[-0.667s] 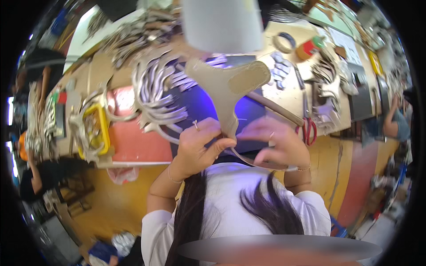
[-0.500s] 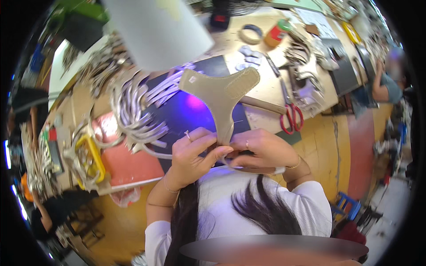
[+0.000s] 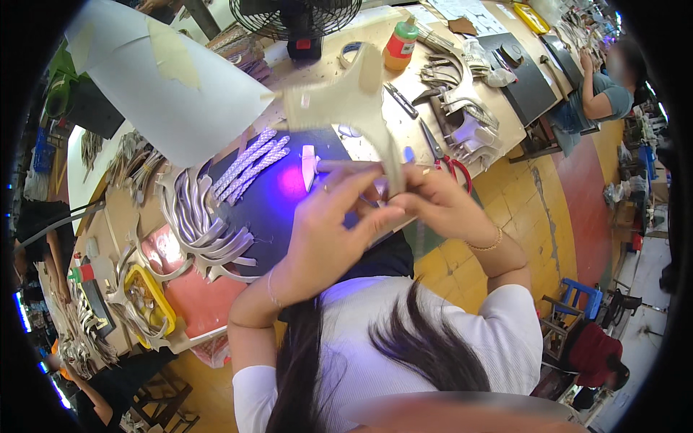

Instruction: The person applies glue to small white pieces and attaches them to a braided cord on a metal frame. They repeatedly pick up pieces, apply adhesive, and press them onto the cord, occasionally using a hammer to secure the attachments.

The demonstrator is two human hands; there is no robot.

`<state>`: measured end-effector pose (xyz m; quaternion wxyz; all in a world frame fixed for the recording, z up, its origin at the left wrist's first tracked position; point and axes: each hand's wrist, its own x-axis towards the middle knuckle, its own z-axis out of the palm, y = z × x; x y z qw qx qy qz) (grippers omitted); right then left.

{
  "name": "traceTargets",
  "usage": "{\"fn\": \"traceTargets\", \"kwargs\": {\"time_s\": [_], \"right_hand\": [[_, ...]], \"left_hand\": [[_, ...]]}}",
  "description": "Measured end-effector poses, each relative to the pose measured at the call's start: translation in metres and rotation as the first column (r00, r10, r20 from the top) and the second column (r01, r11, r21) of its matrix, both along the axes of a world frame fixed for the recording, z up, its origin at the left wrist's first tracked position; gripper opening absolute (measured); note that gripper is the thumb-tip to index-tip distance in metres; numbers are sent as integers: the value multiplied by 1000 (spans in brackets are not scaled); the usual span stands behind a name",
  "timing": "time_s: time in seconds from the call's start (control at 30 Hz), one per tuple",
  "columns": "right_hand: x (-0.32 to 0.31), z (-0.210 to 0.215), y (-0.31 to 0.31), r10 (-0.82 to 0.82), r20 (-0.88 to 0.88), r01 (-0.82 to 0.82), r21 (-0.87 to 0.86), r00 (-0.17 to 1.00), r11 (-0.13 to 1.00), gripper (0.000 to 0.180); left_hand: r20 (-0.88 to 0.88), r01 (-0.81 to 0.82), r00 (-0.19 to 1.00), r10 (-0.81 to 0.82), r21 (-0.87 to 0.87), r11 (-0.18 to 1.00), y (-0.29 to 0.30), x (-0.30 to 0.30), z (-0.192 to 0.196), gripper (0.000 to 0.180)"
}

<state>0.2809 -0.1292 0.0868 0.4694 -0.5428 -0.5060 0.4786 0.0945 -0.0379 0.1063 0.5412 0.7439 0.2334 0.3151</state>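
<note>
A Y-shaped beige leather strap piece (image 3: 336, 108) stands up in front of me, its two broad arms pointing away and blurred by motion. At its narrow lower end, my left hand (image 3: 336, 224) pinches it between thumb and fingers. My right hand (image 3: 447, 206) grips that same end from the other side, its fingertips partly hidden behind the leather. Just beyond my hands a hammer (image 3: 309, 167) lies on the dark work mat (image 3: 278, 209), its handle running behind the piece. Red-handled scissors (image 3: 442, 155) lie beyond my right hand.
Silver curved straps (image 3: 206, 224) and white braided straps (image 3: 251, 164) lie at the left, near a yellow basket (image 3: 167, 307). A white lamp shade (image 3: 170, 79) hangs over the table's left side. Farther back stand a fan (image 3: 296, 18) and a green-capped bottle (image 3: 401, 45). A co-worker (image 3: 603, 94) sits at right.
The leather piece has turned and blurred, and both hands have risen farther from my body with it. The view has shifted, so the hammer head and the fan now show.
</note>
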Motion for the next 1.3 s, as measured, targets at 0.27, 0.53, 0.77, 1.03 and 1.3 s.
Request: {"fn": "traceTargets", "kwargs": {"time_s": [0.27,0.53,0.77,1.03,1.3], "right_hand": [[169,18,33,-628,628,582,320,460,747,37],[294,-83,89,-241,956,586,102,165,804,51],[268,-83,80,-349,935,512,333,-68,792,55],[127,-55,94,-475,790,180,441,388,879,36],[55,-89,111,-285,762,35,327,582,944,29]], "left_hand": [[-82,316,933,-351,656,686,-41,-52,67,38],[-59,289,942,-331,646,707,-43,-48,78,47],[67,173,956,-284,654,737,-45,-39,69,48],[-447,510,834,-323,404,759,-4,-69,32,23],[-490,-390,257,833,736,553,172,-224,-116,48]]}}
